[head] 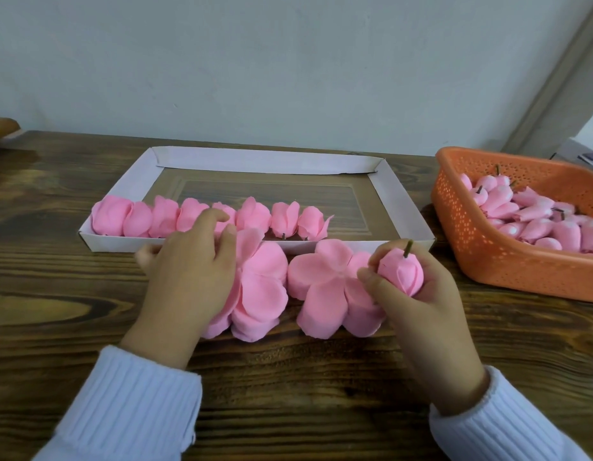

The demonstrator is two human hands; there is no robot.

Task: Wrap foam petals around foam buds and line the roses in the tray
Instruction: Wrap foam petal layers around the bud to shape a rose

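Pink bud [400,273] sits gripped in my right hand [421,304], stem up; left hand [188,274] rests spread on the left petal stack [261,294], perhaps lifting one

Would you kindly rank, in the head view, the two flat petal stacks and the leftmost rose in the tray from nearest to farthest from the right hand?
1. Right petal stack: directly left of the right hand holding a bud.
2. Left petal stack: table centre, farther left.
3. Leftmost rose: near-left corner of the tray.
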